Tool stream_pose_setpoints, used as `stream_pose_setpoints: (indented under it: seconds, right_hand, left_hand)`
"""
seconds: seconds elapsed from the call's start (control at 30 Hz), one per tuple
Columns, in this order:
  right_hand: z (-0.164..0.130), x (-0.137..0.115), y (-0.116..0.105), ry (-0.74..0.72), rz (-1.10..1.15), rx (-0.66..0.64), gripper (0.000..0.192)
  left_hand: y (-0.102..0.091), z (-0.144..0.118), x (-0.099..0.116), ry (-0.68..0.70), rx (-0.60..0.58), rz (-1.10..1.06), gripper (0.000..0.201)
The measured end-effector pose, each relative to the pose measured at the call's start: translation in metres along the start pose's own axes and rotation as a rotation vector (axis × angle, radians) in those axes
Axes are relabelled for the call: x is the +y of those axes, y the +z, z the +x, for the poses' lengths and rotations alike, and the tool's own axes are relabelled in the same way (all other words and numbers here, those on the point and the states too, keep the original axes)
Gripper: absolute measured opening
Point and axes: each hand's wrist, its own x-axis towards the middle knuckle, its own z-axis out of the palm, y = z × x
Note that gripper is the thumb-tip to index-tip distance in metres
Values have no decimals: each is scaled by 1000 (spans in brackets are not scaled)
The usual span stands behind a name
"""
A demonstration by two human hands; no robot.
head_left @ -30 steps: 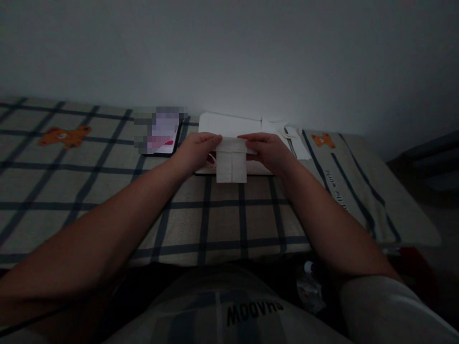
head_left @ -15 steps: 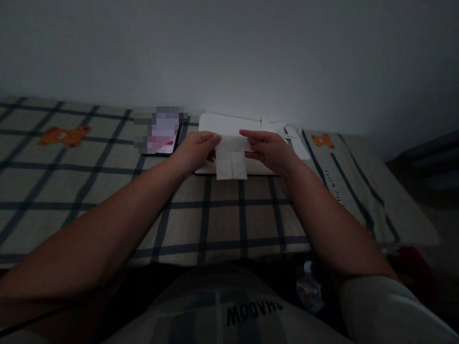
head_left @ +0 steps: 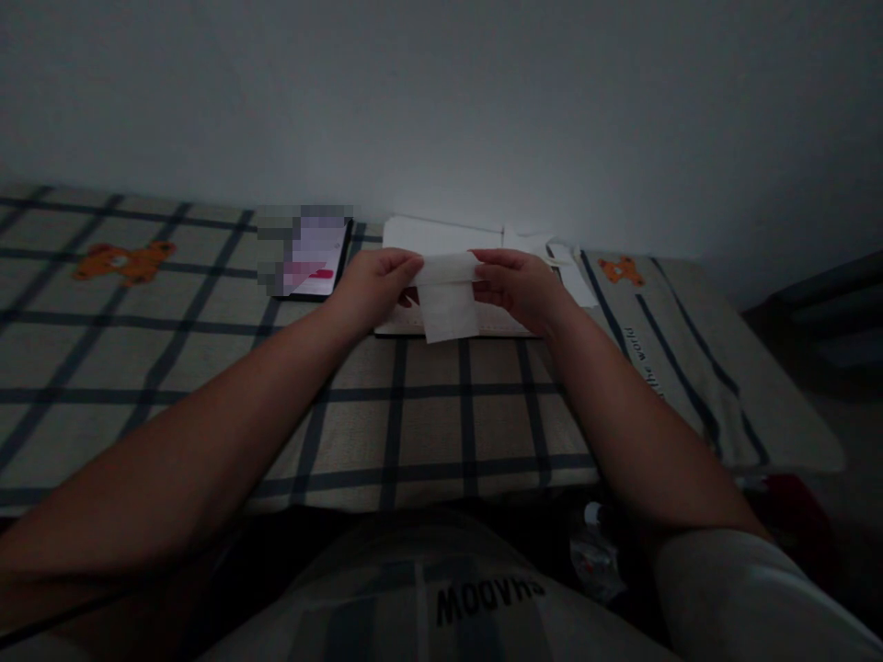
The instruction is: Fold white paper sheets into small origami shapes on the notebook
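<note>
Left hand (head_left: pixel 383 279) and right hand (head_left: pixel 511 280) pinch opposite ends of a folded white paper strip (head_left: pixel 450 314), held over white sheets (head_left: pixel 441 237) on a checked cloth (head_left: pixel 428 423). A lit phone (head_left: pixel 321 256) lies left.

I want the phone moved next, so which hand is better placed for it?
Probably the left hand: it is nearer the phone, while the right hand is beyond the white paper that both hold.

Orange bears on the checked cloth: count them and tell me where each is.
2: the left bear, left of the phone; the right bear, right of the right hand. The forearms or phone may hide more.
</note>
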Motion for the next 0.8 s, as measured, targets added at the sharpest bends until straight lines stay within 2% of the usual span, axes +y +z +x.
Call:
stream_pose_setpoints:
  seconds: [0.13, 0.27, 0.43, 0.6, 0.8]
  right_hand:
    - [1, 0, -1, 4, -61, 11, 24]
    - [-4, -3, 3, -55, -121, -14, 25]
    - [-7, 0, 10, -162, -165, -73, 24]
    - [-4, 5, 8, -183, -243, -41, 30]
    - [-7, 5, 9, -195, -291, -87, 32]
  left_hand:
    - [1, -2, 1, -20, -4, -15, 17]
    - [-1, -3, 2, -13, -8, 84, 13]
    - [-2, -2, -3, 50, -108, 244, 22]
    - [-1, -3, -4, 12, -123, 219, 22]
    - [0, -7, 0, -11, -157, 202, 20]
